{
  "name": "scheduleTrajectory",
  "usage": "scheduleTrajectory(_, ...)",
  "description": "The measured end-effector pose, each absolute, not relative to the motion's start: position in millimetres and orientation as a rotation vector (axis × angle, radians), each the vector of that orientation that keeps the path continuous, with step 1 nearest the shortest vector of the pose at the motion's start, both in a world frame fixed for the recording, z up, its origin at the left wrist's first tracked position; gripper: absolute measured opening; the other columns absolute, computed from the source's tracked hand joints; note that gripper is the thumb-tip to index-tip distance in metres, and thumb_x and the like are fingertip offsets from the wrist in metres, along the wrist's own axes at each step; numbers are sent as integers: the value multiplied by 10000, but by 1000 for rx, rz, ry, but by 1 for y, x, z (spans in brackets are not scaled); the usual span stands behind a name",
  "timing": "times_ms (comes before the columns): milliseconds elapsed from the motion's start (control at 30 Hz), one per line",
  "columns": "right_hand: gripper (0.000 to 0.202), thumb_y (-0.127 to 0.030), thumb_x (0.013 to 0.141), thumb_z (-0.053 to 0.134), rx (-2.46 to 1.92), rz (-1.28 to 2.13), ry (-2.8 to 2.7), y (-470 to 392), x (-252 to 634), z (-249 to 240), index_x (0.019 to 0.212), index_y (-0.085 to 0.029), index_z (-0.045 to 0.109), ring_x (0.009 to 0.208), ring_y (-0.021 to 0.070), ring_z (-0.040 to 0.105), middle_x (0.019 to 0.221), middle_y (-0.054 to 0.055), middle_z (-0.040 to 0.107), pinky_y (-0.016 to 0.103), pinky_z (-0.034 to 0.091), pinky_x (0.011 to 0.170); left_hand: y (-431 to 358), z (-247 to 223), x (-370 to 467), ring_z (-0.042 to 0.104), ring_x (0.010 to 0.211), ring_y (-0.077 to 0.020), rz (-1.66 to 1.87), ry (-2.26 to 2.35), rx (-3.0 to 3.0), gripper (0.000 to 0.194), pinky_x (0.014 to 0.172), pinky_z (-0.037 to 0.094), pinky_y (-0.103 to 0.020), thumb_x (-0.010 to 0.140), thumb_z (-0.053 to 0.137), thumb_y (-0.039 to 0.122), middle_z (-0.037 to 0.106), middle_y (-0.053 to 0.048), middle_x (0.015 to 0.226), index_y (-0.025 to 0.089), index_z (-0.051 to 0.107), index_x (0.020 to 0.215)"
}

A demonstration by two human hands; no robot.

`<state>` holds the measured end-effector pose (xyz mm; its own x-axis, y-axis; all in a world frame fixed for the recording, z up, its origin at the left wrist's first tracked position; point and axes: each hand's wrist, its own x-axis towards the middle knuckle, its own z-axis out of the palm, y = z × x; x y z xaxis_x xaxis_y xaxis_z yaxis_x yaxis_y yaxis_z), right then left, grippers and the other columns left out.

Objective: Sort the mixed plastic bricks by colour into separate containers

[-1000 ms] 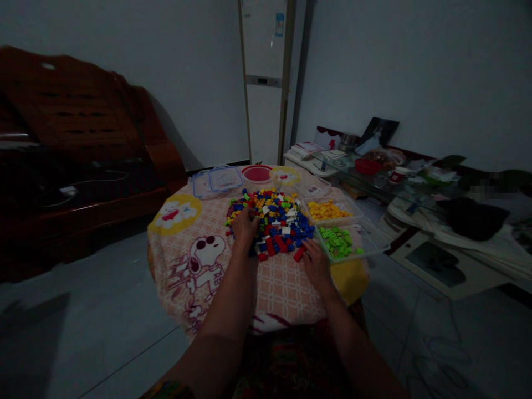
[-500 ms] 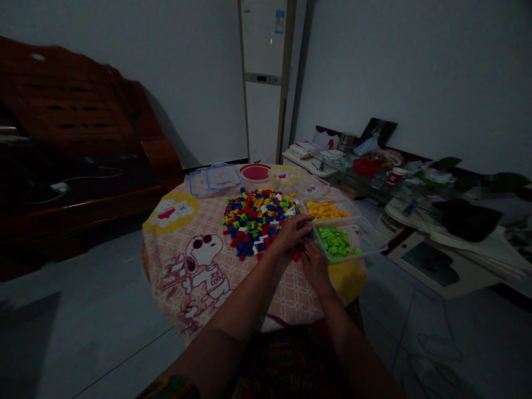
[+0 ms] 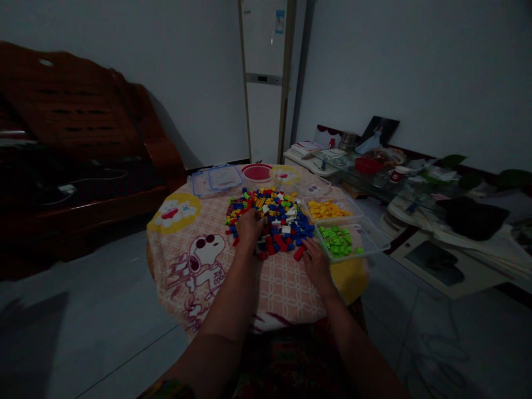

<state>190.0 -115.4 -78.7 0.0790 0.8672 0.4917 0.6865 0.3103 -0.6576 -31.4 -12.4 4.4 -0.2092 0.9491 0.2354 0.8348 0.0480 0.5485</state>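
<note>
A heap of mixed toy building bricks (image 3: 286, 228) in red, blue, white, yellow and green is spread over the cloth-covered round table. My left hand (image 3: 249, 226) is over the left part of this heap, its fingers bent together at the bricks; whatever is between them is too small and dark to make out. At the right front edge of the heap, my right hand (image 3: 316, 259) rests low with fingers loosely apart, touching or just beside a red brick (image 3: 299, 252). Green bricks (image 3: 337, 240) fill part of a clear tray (image 3: 372, 238) right of that hand.
Yellow bricks (image 3: 328, 209) lie in another clear container behind the green ones. Blue-rimmed clear lids (image 3: 224, 177) and a red round piece (image 3: 257, 172) are at the table's far side. A cluttered glass-topped stand (image 3: 380, 185) is on the right, a wooden sofa (image 3: 78, 133) on the left.
My left hand has moved left from beside the right hand to the left part of the heap, uncovering blue and red bricks. My right hand stays nearly in place.
</note>
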Motion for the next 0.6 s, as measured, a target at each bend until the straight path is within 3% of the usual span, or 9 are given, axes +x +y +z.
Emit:
scheduleTrajectory(167, 425, -189, 918, 467, -1432, 247, -1661, -115, 190, -78, 1277, -188, 696, 1306, 259, 578, 1398, 132, 631, 483, 439, 1156, -10, 0, -29, 699, 1026, -302, 720, 2215, 1862, 276, 805, 519, -356, 804, 724, 373, 758, -110, 1064, 238, 703, 1043)
scheduleTrajectory(333, 427, -191, 923, 456, -1436, 241, -1674, -115, 190, -77, 1278, -183, 693, 1308, 261, 577, 1408, 138, 624, 490, 435, 1156, -10, -3, -30, 696, 1048, -305, 732, 2218, 1878, 271, 819, 519, -367, 802, 679, 270, 757, -111, 1082, 253, 708, 1070)
scheduleTrajectory(600, 427, -182, 920, 464, -1444, 245, -1659, -116, 188, -76, 1276, -192, 699, 1304, 256, 578, 1390, 128, 639, 481, 427, 1163, -3, -4, -38, 716, 933, -235, 1133, 1842, 1730, 247, 848, 526, -328, 767, 691, 262, 780, -70, 979, 198, 758, 995)
